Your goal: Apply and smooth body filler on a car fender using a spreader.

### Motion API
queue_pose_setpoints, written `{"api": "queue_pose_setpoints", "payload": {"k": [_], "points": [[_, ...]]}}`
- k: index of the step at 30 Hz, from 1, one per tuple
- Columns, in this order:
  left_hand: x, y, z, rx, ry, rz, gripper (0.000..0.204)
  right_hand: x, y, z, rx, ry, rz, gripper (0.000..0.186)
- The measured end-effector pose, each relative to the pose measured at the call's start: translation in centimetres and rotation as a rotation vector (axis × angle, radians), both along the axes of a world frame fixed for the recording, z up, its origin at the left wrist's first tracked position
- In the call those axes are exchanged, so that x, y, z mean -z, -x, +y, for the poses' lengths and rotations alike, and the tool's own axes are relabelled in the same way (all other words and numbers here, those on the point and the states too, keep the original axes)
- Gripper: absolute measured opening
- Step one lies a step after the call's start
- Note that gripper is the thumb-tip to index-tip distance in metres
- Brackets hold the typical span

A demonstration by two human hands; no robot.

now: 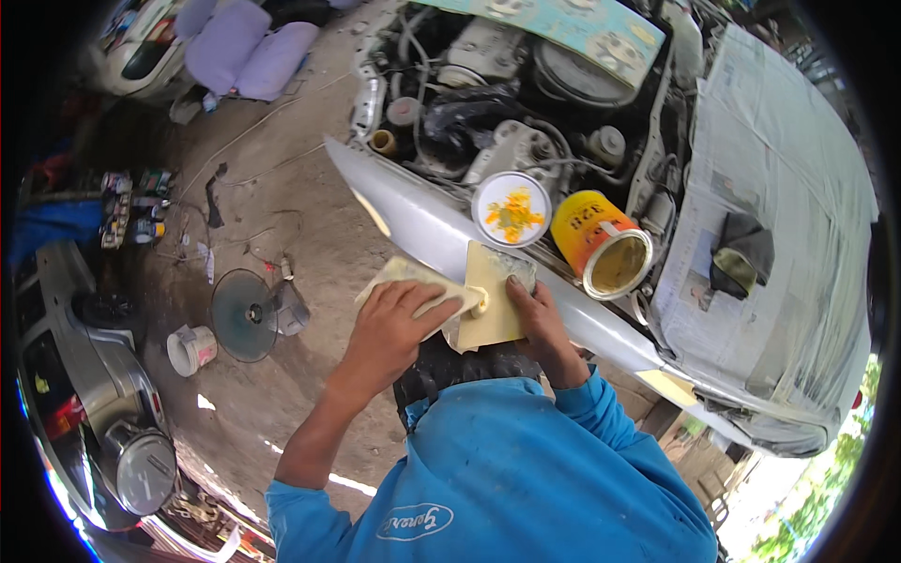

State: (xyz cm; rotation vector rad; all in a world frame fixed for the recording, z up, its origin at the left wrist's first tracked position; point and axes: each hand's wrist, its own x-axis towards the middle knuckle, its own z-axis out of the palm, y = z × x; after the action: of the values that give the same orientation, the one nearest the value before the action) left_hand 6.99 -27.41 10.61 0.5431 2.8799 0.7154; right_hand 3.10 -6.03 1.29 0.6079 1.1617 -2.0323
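My left hand (392,324) grips a cream flat spreader (383,277), its fingers over the top, with creamy paste on the spreader's right edge. My right hand (544,328) holds a second cream flat board (499,322) with its thumb on the face, and a dab of paste (477,300) sits where the two pieces meet. Just beyond them a white lid (488,211) with yellow-orange paste and an open yellow-orange can (577,225) rest at the engine bay's edge. The silver fender (432,220) runs behind my hands, with cream patches at both ends.
The open engine bay (507,131) lies ahead; plastic-covered sheeting (770,169) with a dark cloth (741,253) is right. On the left floor are a white bucket (192,352), a round glass disc (244,333) and cables. A silver vehicle (122,366) stands far left, purple seats (225,47) upper left.
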Motion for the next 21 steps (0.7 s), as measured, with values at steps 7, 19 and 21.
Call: {"api": "queue_pose_setpoints", "payload": {"k": [7, 19, 21], "points": [[-0.8, -4.7, -10.4, -0.113, -0.264, -0.125, 0.049, -3.9, -1.8, -11.4, -0.060, -0.096, 0.144, 0.034], [-3.1, -12.9, -28.7, -0.256, 0.005, 0.206, 0.051, -8.4, -5.2, -28.8, -0.074, 0.008, 0.205, 0.035], [-4.1, -11.3, -28.7, -0.221, 0.086, 0.193, 0.051, -7.3, -5.1, -31.4, -0.201, -0.186, 0.386, 0.037]]}}
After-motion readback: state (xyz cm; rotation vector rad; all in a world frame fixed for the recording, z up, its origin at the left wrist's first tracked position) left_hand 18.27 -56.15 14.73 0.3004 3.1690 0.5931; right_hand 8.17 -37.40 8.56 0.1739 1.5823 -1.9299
